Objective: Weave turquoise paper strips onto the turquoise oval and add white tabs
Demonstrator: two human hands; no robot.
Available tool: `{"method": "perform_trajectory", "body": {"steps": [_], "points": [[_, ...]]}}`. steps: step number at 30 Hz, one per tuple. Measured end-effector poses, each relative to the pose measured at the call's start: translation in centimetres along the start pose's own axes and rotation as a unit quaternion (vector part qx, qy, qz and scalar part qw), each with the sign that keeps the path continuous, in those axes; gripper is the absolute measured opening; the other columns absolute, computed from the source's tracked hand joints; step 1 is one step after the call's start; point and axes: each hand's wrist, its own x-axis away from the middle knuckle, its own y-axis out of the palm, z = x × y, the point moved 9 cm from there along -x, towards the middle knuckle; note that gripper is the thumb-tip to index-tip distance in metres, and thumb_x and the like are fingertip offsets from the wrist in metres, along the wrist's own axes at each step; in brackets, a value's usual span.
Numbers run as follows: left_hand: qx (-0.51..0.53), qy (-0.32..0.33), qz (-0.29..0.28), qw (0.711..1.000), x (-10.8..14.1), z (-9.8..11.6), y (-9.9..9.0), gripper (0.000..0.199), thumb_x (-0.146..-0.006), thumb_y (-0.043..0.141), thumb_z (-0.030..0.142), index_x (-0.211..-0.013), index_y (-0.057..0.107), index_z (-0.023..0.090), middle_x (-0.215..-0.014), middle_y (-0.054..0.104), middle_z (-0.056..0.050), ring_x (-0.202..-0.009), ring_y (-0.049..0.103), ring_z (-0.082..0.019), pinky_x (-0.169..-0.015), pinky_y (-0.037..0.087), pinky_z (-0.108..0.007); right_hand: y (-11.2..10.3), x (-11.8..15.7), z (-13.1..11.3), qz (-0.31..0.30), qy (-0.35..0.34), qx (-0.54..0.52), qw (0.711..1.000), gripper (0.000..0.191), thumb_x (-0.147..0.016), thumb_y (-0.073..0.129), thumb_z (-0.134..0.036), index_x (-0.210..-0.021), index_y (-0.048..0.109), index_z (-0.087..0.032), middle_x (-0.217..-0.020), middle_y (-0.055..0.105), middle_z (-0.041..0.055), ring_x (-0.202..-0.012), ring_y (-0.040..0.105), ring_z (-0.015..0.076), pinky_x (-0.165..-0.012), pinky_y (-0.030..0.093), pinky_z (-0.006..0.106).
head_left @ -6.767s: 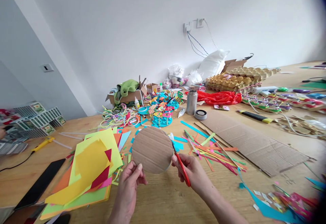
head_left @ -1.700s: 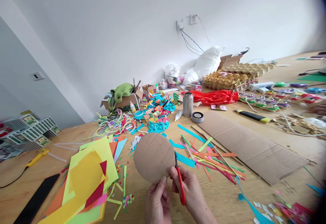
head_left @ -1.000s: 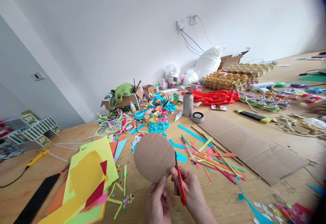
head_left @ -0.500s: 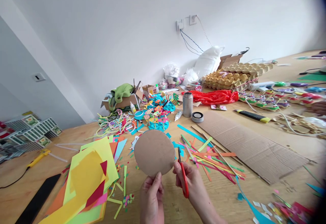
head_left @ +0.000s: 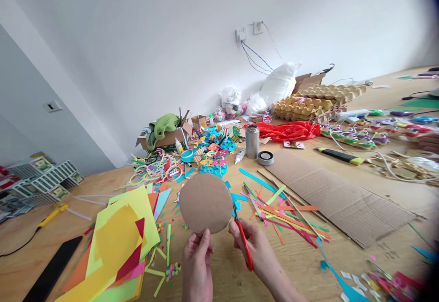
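Observation:
A round brown cardboard disc (head_left: 206, 202) is pinched at its lower edge between the thumb and fingers of my left hand (head_left: 198, 261). My right hand (head_left: 255, 249) is closed around red-handled scissors (head_left: 244, 245), whose dark blades point up beside the disc's right edge. Whether the blades touch the cardboard cannot be made out. Behind the scissors, colourful paper strips (head_left: 291, 215) lie scattered on the wooden table (head_left: 236, 288).
Coloured paper sheets (head_left: 118, 233) lie at the left, near a black bar (head_left: 53, 270). A metal flask (head_left: 252, 142) stands behind the disc. Flat cardboard (head_left: 336, 196), a yellow-black cutter (head_left: 339, 156) and egg trays (head_left: 308, 105) are at the right. Another person's hand (head_left: 428, 142) shows at the right edge.
My left hand and the disc have shifted slightly left. The scissors have tilted and moved a little left and down with my right hand.

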Motion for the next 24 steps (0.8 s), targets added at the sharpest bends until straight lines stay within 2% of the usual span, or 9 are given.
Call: {"method": "perform_trajectory", "body": {"steps": [7, 18, 24], "points": [[0.001, -0.003, 0.01, 1.0, -0.1, -0.4, -0.1, 0.048, -0.041, 0.091, 0.046, -0.055, 0.055, 0.017, -0.052, 0.048, 0.005, -0.053, 0.039, -0.009, -0.05, 0.037, -0.021, -0.1, 0.1, -0.2, 0.0, 0.011, -0.011, 1.0, 0.055, -0.078, 0.044, -0.075, -0.065, 0.042, -0.021, -0.055, 0.036, -0.0049, -0.053, 0.034, 0.0113, -0.051, 0.026, 0.026], [0.003, 0.0, 0.01, 1.0, -0.2, -0.5, -0.3, 0.047, -0.043, 0.09, 0.045, -0.053, 0.054, 0.017, -0.05, 0.046, 0.005, -0.052, 0.039, -0.009, -0.05, 0.036, -0.021, -0.2, 0.2, -1.0, 0.004, 0.027, -0.023, 0.999, 0.06, -0.073, 0.045, -0.079, -0.067, 0.048, -0.019, -0.054, 0.041, -0.0037, -0.052, 0.039, 0.0122, -0.051, 0.03, 0.026], [0.004, 0.0, 0.015, 1.0, -0.1, -0.5, -0.2, 0.046, -0.042, 0.09, 0.045, -0.053, 0.056, 0.017, -0.05, 0.046, 0.005, -0.052, 0.038, -0.009, -0.05, 0.036, -0.021, -1.2, 0.5, -1.6, 0.058, 0.037, -0.063, 0.996, 0.062, -0.072, 0.043, -0.081, -0.064, 0.049, -0.02, -0.052, 0.044, -0.0029, -0.051, 0.042, 0.0126, -0.051, 0.032, 0.026]]}}
